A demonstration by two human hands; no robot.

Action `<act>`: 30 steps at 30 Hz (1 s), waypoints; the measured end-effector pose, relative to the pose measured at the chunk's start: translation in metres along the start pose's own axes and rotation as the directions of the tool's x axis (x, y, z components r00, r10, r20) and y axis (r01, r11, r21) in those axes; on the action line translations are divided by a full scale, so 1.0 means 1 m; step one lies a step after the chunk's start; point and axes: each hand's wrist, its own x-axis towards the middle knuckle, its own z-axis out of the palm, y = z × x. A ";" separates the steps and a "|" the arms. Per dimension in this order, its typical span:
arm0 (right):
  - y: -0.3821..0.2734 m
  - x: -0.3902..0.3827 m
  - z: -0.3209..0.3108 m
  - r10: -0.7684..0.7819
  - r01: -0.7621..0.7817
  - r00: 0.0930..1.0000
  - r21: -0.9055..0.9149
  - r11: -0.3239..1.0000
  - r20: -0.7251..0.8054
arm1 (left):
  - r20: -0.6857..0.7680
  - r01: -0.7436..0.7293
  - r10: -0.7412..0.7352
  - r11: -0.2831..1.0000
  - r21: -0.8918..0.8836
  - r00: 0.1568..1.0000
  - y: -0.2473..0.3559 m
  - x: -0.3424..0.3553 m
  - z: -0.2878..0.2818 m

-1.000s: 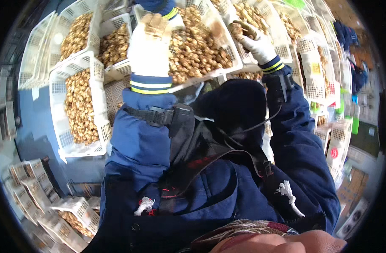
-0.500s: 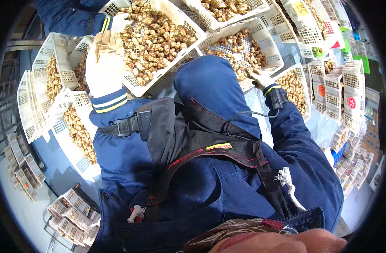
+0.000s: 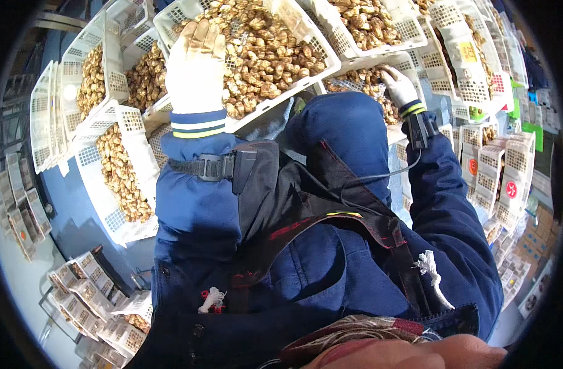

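Observation:
My left hand [image 3: 196, 61], in a pale glove with stained fingertips, lies with fingers stretched out over the left side of a large white plastic crate [image 3: 295, 82] of brown mushrooms [image 3: 266, 61]. My right hand [image 3: 397, 84], also gloved, reaches into a smaller white crate [image 3: 409, 61] at the right, its fingers bent among the mushrooms there; what they hold is too small and hidden to make out. My dark blue knee [image 3: 340, 123] is raised just below these crates.
More mushroom crates surround me: one at upper centre [image 3: 404, 31], one at left [image 3: 132, 138], upright ones [image 3: 512, 172] at right. Behind the left ones are empty-looking stacked crates [image 3: 47, 117]. Further crates [image 3: 78, 295] stand lower left on the blue floor [image 3: 97, 221].
My right hand has moved from the upper crate, where it held a piece, down into the smaller crate. The other person's sleeve at the top has left view. The view has shifted.

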 end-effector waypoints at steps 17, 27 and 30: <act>-0.224 0.142 0.139 -0.625 0.655 0.744 -0.448 0.609 0.236 | -0.207 0.071 -0.085 0.995 -0.074 0.975 0.028 0.011 0.005; -0.164 0.148 0.222 -0.361 0.615 0.776 -0.747 0.252 0.517 | -0.113 -0.291 0.364 0.866 0.406 0.925 0.092 0.017 -0.021; -0.195 0.141 0.223 -0.224 0.507 0.862 -0.779 0.368 0.455 | 0.032 -0.307 0.484 0.501 0.809 0.875 0.088 0.011 -0.022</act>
